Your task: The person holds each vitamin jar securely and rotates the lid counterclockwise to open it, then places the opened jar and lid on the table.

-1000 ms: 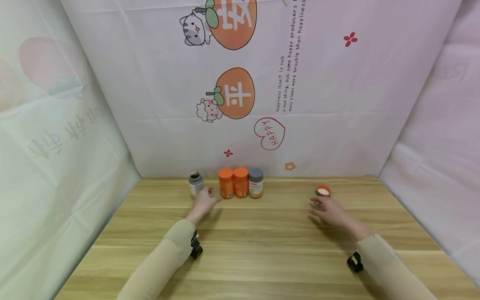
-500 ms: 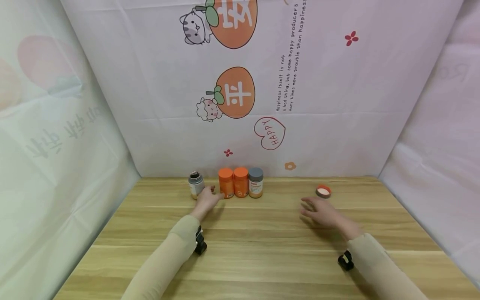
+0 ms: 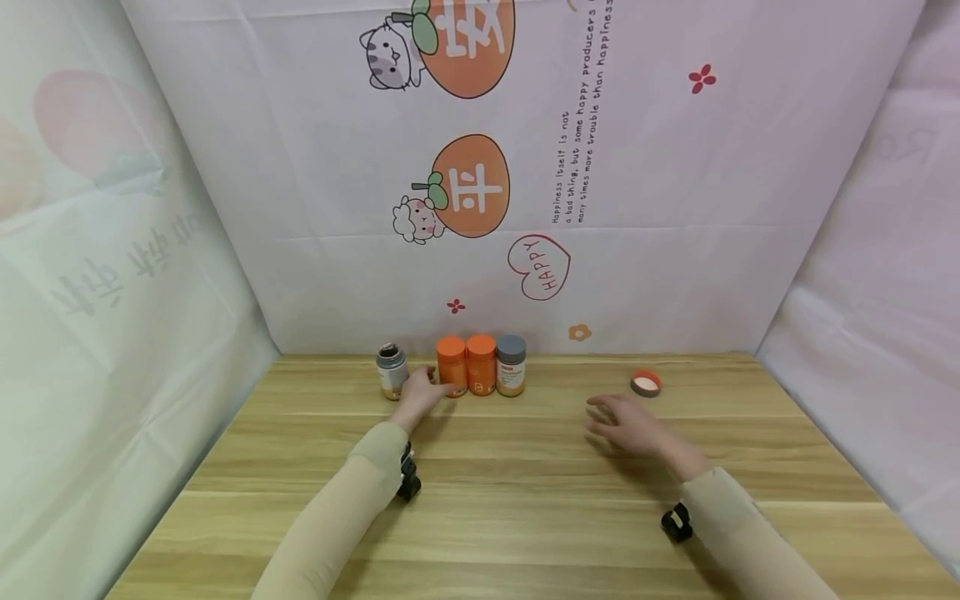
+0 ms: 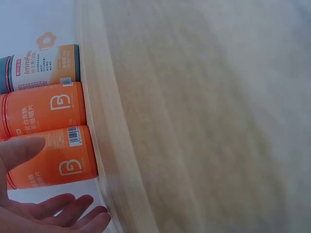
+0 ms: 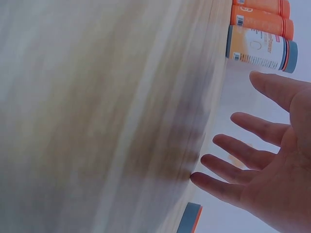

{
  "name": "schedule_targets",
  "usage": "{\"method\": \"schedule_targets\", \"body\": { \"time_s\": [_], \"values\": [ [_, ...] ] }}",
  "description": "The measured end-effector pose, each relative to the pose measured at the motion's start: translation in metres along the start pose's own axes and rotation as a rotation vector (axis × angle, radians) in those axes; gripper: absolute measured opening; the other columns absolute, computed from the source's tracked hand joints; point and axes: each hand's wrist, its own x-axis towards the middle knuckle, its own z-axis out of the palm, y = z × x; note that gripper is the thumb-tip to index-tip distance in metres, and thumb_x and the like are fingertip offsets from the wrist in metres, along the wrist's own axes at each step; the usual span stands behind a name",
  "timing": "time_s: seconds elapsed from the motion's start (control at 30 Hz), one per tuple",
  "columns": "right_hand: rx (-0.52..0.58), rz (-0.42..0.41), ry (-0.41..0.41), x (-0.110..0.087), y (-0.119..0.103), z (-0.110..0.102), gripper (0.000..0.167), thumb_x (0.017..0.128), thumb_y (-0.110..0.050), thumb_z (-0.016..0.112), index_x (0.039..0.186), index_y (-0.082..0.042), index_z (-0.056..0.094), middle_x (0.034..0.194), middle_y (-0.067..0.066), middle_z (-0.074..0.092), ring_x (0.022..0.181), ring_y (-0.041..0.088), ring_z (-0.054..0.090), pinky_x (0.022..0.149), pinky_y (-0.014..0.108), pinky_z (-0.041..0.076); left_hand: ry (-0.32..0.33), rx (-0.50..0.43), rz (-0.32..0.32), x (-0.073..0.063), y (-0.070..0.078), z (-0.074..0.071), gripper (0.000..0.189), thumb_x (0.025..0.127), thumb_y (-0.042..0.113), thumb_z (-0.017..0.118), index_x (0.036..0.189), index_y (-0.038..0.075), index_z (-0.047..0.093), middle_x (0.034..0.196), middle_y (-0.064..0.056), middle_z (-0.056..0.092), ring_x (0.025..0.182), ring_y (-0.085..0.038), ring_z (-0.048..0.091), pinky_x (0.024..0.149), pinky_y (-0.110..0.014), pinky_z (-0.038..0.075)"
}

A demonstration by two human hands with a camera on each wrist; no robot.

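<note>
In the head view, my left hand (image 3: 422,395) reaches to the left-hand orange supplement bottle (image 3: 452,367). Its thumb overlaps the label in the left wrist view, and the fingers (image 4: 73,213) spread loosely along the other side. A second orange bottle (image 3: 481,367) and a white-and-yellow bottle (image 3: 512,371) with a grey lid stand in a row beside it. Over the table right of the row hovers my right hand (image 3: 626,423), holding nothing, its fingers (image 5: 245,151) spread. An uncapped bottle (image 3: 393,379) with a grey neck stands just left of my left hand.
A grey-and-orange lid (image 3: 646,383) lies with its pale inside up, behind and right of my right hand. The wooden table (image 3: 510,517) ends against a printed white cloth (image 3: 645,275) at the back, with cloth along both sides.
My left hand has moved right, from the uncapped bottle to the left orange bottle. My right hand has moved left, away from the lid. The bottles and lid have stayed put.
</note>
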Motion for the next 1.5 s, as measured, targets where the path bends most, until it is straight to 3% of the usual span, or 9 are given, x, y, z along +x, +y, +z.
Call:
{"method": "schedule_targets", "body": {
  "time_s": [0.4, 0.8, 1.27, 1.5],
  "values": [
    [0.02, -0.009, -0.021, -0.001, -0.008, 0.002, 0.05, 0.093, -0.028, 0.059, 0.13, 0.004, 0.051, 0.128, 0.029, 0.053, 0.118, 0.045, 0.049, 0.098, 0.058, 0.038, 0.036, -0.072, 0.029, 0.007, 0.007, 0.01, 0.054, 0.079, 0.021, 0.075, 0.121, -0.004, 0.053, 0.12, -0.021, 0.06, 0.11, -0.032, 0.057, 0.097, -0.045, 0.044],
    [0.037, -0.002, -0.042, -0.002, -0.012, 0.001, 0.051, 0.093, -0.029, 0.059, 0.132, 0.003, 0.05, 0.131, 0.028, 0.051, 0.12, 0.044, 0.049, 0.098, 0.057, 0.039, 0.038, -0.136, -0.01, 0.012, 0.006, 0.011, 0.065, 0.079, 0.021, 0.076, 0.133, -0.002, 0.047, 0.129, -0.019, 0.056, 0.119, -0.032, 0.053, 0.102, -0.045, 0.04],
    [0.058, 0.002, -0.037, -0.003, -0.012, 0.002, 0.049, 0.093, -0.028, 0.059, 0.13, 0.003, 0.051, 0.13, 0.026, 0.052, 0.119, 0.043, 0.05, 0.098, 0.055, 0.04, 0.068, -0.132, 0.004, 0.012, 0.003, 0.013, 0.063, 0.077, 0.021, 0.078, 0.13, 0.002, 0.051, 0.123, -0.017, 0.059, 0.112, -0.032, 0.056, 0.097, -0.045, 0.044],
    [0.054, 0.005, -0.038, -0.004, -0.011, 0.002, 0.049, 0.093, -0.029, 0.059, 0.13, 0.002, 0.051, 0.13, 0.026, 0.053, 0.119, 0.042, 0.05, 0.097, 0.055, 0.041, 0.115, -0.108, 0.005, 0.007, 0.003, 0.013, 0.055, 0.072, 0.023, 0.081, 0.118, 0.002, 0.058, 0.114, -0.017, 0.063, 0.104, -0.03, 0.059, 0.091, -0.044, 0.047]
  ]
}}
